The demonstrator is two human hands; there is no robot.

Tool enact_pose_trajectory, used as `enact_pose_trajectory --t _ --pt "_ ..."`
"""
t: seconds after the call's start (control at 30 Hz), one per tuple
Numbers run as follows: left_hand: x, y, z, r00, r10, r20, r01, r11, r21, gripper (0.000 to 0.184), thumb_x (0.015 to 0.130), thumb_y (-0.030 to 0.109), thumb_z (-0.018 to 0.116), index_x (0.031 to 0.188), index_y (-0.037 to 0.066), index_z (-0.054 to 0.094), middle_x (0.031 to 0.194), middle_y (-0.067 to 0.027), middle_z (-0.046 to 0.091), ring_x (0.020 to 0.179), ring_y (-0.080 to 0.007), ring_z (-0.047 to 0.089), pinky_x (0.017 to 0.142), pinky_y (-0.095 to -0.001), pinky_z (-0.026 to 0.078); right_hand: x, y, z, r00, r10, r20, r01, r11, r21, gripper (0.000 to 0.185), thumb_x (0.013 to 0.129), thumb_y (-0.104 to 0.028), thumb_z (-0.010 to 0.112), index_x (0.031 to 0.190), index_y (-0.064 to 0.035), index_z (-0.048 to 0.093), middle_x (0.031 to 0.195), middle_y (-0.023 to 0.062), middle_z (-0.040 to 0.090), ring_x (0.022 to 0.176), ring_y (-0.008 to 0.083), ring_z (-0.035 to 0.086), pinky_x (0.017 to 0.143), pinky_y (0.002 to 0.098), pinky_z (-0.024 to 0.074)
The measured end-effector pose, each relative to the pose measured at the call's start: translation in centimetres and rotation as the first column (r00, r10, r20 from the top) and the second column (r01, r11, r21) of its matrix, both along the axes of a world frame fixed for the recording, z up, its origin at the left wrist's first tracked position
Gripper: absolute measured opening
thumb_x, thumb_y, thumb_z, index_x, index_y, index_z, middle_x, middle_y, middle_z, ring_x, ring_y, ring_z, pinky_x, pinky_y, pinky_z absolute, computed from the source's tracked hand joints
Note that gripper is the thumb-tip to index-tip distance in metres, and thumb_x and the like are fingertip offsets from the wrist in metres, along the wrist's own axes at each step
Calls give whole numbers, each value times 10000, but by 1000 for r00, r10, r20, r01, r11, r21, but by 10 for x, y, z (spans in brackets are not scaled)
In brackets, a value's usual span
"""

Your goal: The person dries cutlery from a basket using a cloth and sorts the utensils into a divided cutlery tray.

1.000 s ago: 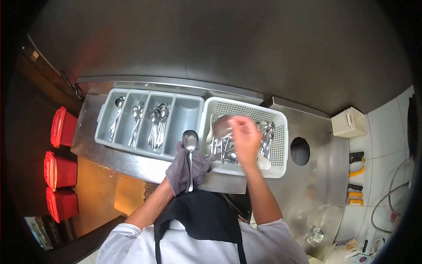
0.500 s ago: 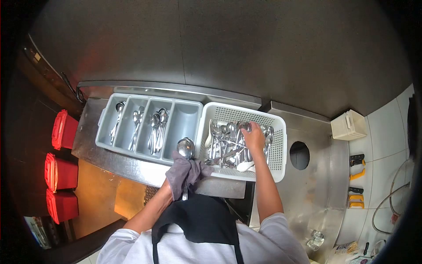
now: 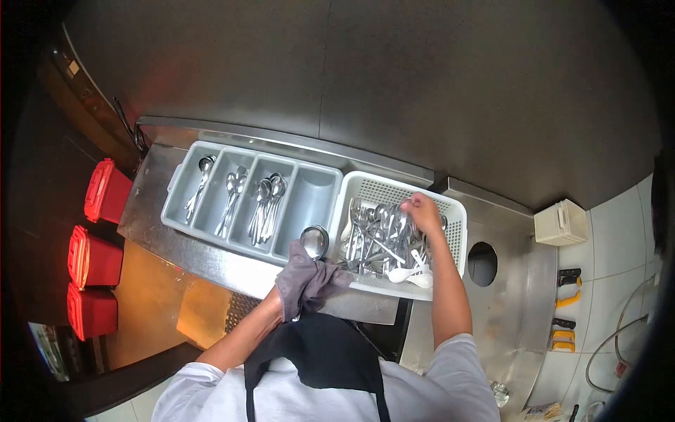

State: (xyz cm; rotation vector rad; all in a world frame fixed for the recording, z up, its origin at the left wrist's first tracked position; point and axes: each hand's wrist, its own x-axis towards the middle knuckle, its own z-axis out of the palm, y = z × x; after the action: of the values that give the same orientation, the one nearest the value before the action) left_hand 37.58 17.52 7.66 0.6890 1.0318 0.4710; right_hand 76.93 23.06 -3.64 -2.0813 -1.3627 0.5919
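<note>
A grey cloth (image 3: 307,283) is bunched in my left hand (image 3: 285,299), wrapped around large round-bowled serving spoons (image 3: 314,241). Their bowls stick out above the cloth, near the divided cutlery tray's front edge. My right hand (image 3: 420,209) is over the white perforated basket (image 3: 460,228), its fingers pinched together. Whatever they grip, if anything, I cannot make out. Below the fingers lies a jumbled heap of metal cutlery (image 3: 380,232). White spoons (image 3: 410,274) rest at the basket's near right side. The grey cutlery tray (image 3: 184,226) holds spoons (image 3: 264,211) in three compartments; its rightmost one is bare.
Tray and basket stand side by side on a steel counter (image 3: 151,204) against a dark wall. Right of the basket is a round hole (image 3: 483,264) in the counter. A cream container (image 3: 560,223) sits in the far right corner. Red bins (image 3: 95,257) stand at the left.
My right hand has lifted slightly off the heap, its fingers drawn together. Another white spoon now shows in the basket. The camera view has turned a little; the left hand keeps its hold.
</note>
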Motion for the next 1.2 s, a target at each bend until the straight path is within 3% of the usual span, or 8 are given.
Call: enact_pose_trajectory --t 0.17,0.3,0.43,0.6,0.67,0.73,1.07,1.2 --pt "-2 3 -42 982 -183 54 145 898 415 391 1040 348 385 767 102 520 667 -7 505 518 -137 417 462 -286 347 -13 -23 86 941 -143 -307 233 931 281 151 908 -138 735 959 -50 624 853 32 725 581 53 546 454 243 408" --pt "17 14 2 993 63 102 -24 938 -347 517 1021 462 315 693 100 484 602 -37 481 529 -169 430 506 -290 368 -29 -40 124 874 -151 -463 408 745 528 121 925 -102 715 951 -29 622 900 49 730 555 45 536 441 223 408" --pt "18 8 -29 970 -42 239 66 994 -92 612 1030 526 227 724 86 523 599 -45 494 533 -190 468 534 -367 463 -63 -57 145 766 -101 -635 428 817 386 109 908 -82 725 965 -44 641 908 52 726 546 57 550 426 215 410" --pt "27 16 -69 831 349 434 68 710 -701 673 1033 589 183 802 77 555 623 -47 519 535 -190 514 502 -365 486 -132 -67 135 623 -3 -782 231 956 180 191 912 -170 745 1024 -33 672 908 50 728 587 42 579 428 186 420" --pt "39 4 15 973 -125 195 172 953 -249 689 1033 618 185 847 73 563 632 -48 524 526 -191 532 489 -362 488 -157 -64 112 656 48 -753 130 976 176 275 874 -236 786 1057 -61 680 900 52 724 672 89 650 470 219 457" --pt "49 3 -13 992 -123 33 126 984 -127 699 1029 661 198 882 85 566 635 -53 525 481 -196 518 457 -345 457 -173 -61 78 998 42 -52 -21 932 361 338 837 -247 819 1089 -67 683 869 79 715 711 136 665 568 279 504" --pt "25 13 -91 986 -163 -16 160 935 317 322 1090 307 375 1215 58 536 1009 -75 624 923 -136 597 815 -324 496 -220 -49 58 543 109 -833 173 956 238 233 935 -101 713 1129 -6 624 958 48 698 860 99 652 792 252 506" --pt "-1 -2 27 949 -299 104 212 843 494 393 1093 290 396 1388 51 498 1231 -82 625 1092 -168 614 972 -342 509 -207 -42 118 509 175 -843 270 897 349 211 951 -99 688 1125 -8 609 943 55 691 845 132 686 718 279 572"
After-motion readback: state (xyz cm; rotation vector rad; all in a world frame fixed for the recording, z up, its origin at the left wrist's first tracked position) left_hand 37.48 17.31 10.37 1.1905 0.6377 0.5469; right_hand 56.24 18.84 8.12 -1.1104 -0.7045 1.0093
